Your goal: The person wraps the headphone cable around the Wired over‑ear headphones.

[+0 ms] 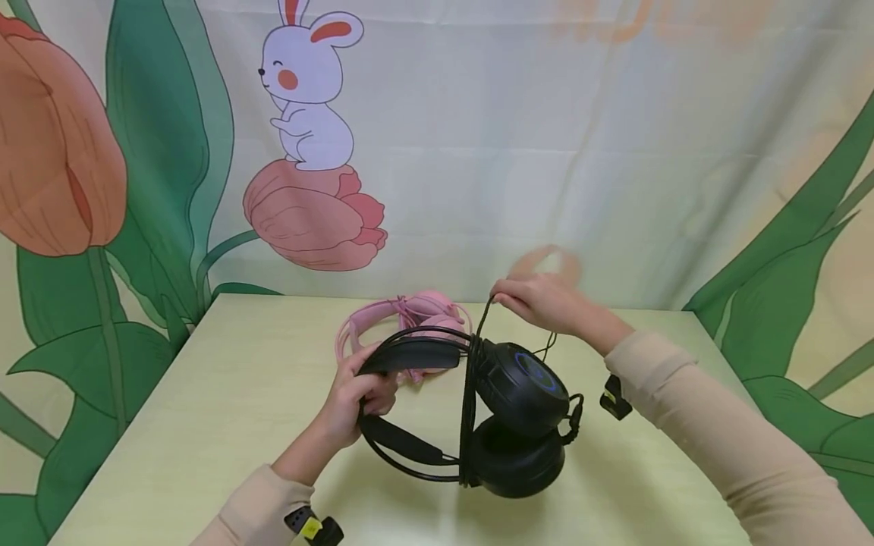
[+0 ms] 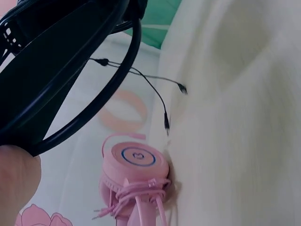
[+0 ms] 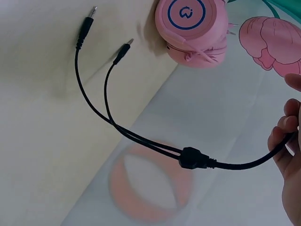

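Note:
Black over-ear headphones (image 1: 522,387) are held above the table, their cable wound several times across the band arms near the ear cups. My left hand (image 1: 362,394) grips the headband at its top; in the left wrist view only part of that hand (image 2: 19,176) shows. Beyond the upper ear cup, my right hand (image 1: 542,303) pinches the black cable (image 3: 244,165). Past its fingers the cable hangs free and splits at a small junction (image 3: 193,157) into two thin leads, each ending in a jack plug (image 3: 85,28).
Pink headphones (image 1: 372,312) with their own cable bundled round them lie on the pale yellow table (image 1: 225,364), behind the black pair. A printed curtain (image 1: 464,152) with a rabbit and tulips hangs along the table's back edge. Each wrist wears a small black device (image 1: 617,398).

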`<state>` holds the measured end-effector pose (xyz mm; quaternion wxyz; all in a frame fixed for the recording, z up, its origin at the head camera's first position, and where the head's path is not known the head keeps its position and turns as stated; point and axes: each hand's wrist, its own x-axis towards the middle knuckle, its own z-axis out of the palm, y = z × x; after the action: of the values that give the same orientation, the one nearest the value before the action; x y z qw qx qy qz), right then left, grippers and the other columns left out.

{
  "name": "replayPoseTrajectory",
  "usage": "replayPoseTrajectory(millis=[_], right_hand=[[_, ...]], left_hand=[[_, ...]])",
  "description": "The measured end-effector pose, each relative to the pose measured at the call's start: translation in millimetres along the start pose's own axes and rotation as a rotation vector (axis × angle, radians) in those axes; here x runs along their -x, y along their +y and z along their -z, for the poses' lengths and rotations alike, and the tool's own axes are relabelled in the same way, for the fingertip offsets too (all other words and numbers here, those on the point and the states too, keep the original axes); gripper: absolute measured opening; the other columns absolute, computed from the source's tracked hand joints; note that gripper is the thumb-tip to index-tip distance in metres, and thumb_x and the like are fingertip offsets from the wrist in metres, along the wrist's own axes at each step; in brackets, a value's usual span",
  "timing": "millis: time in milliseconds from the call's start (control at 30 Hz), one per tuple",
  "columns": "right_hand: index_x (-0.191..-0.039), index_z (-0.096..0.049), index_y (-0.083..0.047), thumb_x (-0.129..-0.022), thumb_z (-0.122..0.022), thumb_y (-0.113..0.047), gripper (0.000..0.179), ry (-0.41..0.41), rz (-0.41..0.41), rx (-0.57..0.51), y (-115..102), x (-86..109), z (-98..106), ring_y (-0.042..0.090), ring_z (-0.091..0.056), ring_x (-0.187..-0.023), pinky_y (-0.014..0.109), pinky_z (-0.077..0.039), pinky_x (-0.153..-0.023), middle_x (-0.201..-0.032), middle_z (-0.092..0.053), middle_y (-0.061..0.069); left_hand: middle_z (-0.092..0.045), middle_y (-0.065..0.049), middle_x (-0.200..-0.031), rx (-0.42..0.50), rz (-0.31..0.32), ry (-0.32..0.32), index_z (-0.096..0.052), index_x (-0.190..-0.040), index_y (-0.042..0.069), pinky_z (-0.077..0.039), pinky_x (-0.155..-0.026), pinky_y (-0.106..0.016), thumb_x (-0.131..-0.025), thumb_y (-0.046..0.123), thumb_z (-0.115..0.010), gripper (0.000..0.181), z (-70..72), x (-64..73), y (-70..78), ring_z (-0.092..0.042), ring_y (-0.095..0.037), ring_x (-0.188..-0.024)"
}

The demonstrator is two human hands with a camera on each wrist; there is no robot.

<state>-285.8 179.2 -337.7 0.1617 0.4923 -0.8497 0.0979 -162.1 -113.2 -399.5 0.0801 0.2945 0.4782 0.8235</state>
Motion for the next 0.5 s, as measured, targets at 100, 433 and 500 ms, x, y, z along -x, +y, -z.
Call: replayPoseTrajectory(millis=[100,433,500], right_hand=[[-0.099,-0.062,-0.014,-0.092,-0.053,-0.016,0.011,0.016,0.004,0.005,0.5,3.4,-6.6,0.01,-0.06,-0.062,0.03,-0.05,-0.06,-0.087,-0.068,-0.001],[-0.096,-0.059,-0.02,-0.095,-0.043,-0.023,0.016,0.108,-0.021,-0.152,-11.7,10.0,-19.9,0.006,-0.056,-0.073,0.026,-0.048,-0.065,-0.087,-0.06,-0.007],[-0.102,-0.059,-0.02,-0.095,-0.045,-0.021,0.016,0.175,0.066,-0.407,-11.8,13.0,-24.4,0.005,-0.055,-0.079,0.023,-0.046,-0.069,-0.092,-0.06,-0.008]], left_hand=[[-0.028,0.002,-0.053,0.048,-0.007,0.015,-0.047,-0.087,0.005,-0.01,-0.038,-0.03,-0.073,-0.007,-0.032,0.023,-4.4,-3.5,0.5,-0.019,-0.012,-0.041],[-0.023,0.001,-0.054,0.171,-0.03,0.032,-0.049,-0.08,0.007,-0.009,-0.04,-0.028,-0.077,-0.005,-0.027,0.026,-15.2,-11.4,1.1,-0.016,-0.013,-0.041],[-0.021,0.0,-0.054,0.168,-0.044,0.041,-0.05,-0.081,0.006,-0.009,-0.04,-0.028,-0.078,-0.004,-0.027,0.025,-17.0,-13.0,1.1,-0.016,-0.014,-0.041]])
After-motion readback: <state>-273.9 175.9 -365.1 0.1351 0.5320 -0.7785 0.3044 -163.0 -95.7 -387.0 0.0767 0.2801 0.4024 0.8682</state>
